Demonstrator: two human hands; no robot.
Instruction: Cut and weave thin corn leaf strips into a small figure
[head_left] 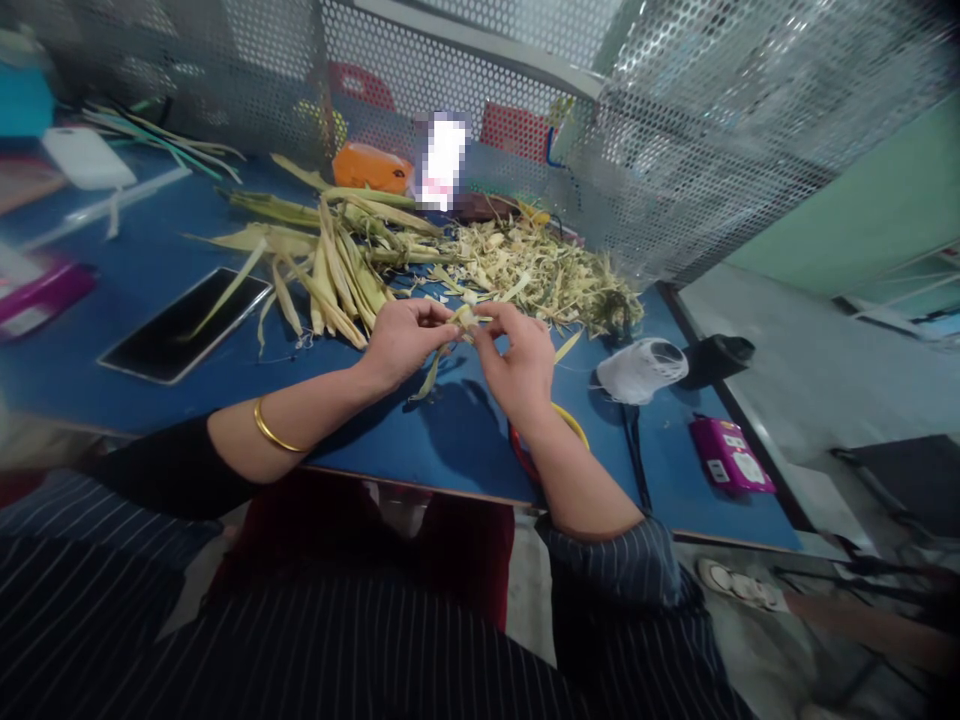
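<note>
Both my hands meet over the front middle of the blue table. My left hand (401, 342) pinches a pale yellow-green strip of dried leaf (465, 318) between thumb and fingers. The same strip is pinched by my right hand (521, 360) from the other side. A narrow piece of leaf (429, 378) hangs down below my left fingers. Just left of the hands lies a bunch of long dried leaves, like corn husks (330, 265), fanned toward me. Behind and to the right spreads a heap of small leaf scraps (536, 262).
A dark phone-like slab (184, 325) lies at left with a leaf across it. Right of my arm are a white thread spool (643, 370), a black spool (716, 358) and a pink packet (731, 457). An orange pouch (371, 168) stands by the perforated metal screen (480, 60).
</note>
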